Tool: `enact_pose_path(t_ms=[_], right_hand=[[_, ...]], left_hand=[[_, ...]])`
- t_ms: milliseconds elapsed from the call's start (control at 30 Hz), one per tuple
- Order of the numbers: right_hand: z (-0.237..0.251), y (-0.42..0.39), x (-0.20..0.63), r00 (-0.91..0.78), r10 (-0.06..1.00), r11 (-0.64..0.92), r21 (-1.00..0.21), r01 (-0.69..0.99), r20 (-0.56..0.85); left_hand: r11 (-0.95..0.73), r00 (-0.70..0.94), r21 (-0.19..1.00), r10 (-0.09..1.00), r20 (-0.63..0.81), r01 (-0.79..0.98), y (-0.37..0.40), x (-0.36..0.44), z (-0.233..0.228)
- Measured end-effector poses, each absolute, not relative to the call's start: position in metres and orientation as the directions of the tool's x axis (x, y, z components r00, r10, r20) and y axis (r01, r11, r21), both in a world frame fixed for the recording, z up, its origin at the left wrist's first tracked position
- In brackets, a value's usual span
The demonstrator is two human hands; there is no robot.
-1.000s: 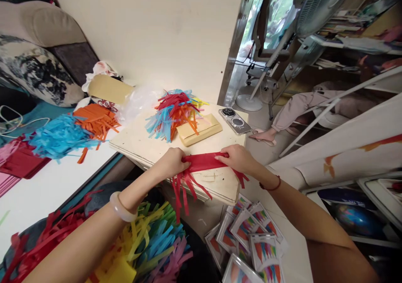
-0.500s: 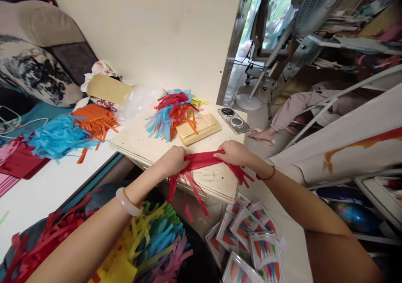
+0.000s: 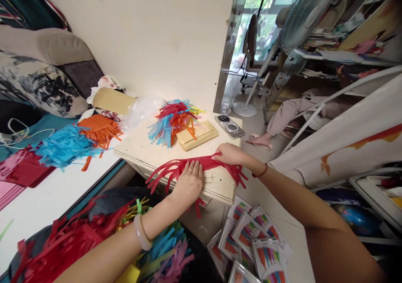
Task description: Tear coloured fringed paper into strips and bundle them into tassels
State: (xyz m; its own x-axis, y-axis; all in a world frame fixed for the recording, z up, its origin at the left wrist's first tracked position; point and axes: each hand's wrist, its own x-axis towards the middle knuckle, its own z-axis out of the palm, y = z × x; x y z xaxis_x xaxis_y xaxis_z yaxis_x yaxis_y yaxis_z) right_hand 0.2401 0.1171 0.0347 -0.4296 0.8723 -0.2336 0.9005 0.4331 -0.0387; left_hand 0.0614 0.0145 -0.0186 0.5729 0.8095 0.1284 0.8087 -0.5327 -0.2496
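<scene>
A red tissue-paper tassel with fringed ends lies across the front of a small cream table. My left hand rests flat on its left part, fingers stretched out, fringe spreading out to the left. The tassel's right part is pinched by my right hand, with more fringe hanging beyond the table's edge. Behind the tassel sit a tan paper packet and a heap of multicoloured fringed tassels. A phone in a clear case lies to their right.
Blue fringe and orange fringe lie on the white table at left. Red fringe covers my lap. Packaged tassel sets are stacked low at right. A standing fan and another person's leg are farther back.
My left hand has let go of its pinch and now lies flat on the red tassel. The left fringe, which hung down, is now spread leftward. The right hand keeps its hold.
</scene>
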Motion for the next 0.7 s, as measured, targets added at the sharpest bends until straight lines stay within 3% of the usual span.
enact_pose_path(t_ms=[100,200,333,400,600,700], right_hand=[[0.045,0.11,0.243,-0.389,0.9,0.398,0.01,0.917,-0.198],[0.052,0.088,0.242,-0.382,0.922,0.386,0.08,0.919,-0.063],[0.04,0.058,0.232,-0.692,0.716,0.691,0.04,0.721,0.092],[0.027,0.054,0.224,-0.758,0.644,0.761,0.014,0.648,0.104],[-0.003,0.063,0.213,-0.756,0.629,0.753,0.097,0.651,0.182],[-0.009,0.065,0.222,-0.751,0.615,0.764,0.055,0.643,0.24]], left_hand=[[-0.523,0.565,-0.253,0.814,0.134,0.814,0.016,0.064,-0.018],[-0.544,0.582,-0.24,0.802,0.134,0.804,0.019,0.066,-0.011],[-0.572,0.608,-0.233,0.783,0.131,0.787,0.025,0.065,0.0],[-0.583,0.62,-0.237,0.775,0.127,0.777,0.029,0.064,0.003],[-0.596,0.618,-0.161,0.758,0.208,0.786,0.038,0.06,0.0],[-0.579,0.588,-0.116,0.773,0.238,0.807,0.037,0.056,-0.005]])
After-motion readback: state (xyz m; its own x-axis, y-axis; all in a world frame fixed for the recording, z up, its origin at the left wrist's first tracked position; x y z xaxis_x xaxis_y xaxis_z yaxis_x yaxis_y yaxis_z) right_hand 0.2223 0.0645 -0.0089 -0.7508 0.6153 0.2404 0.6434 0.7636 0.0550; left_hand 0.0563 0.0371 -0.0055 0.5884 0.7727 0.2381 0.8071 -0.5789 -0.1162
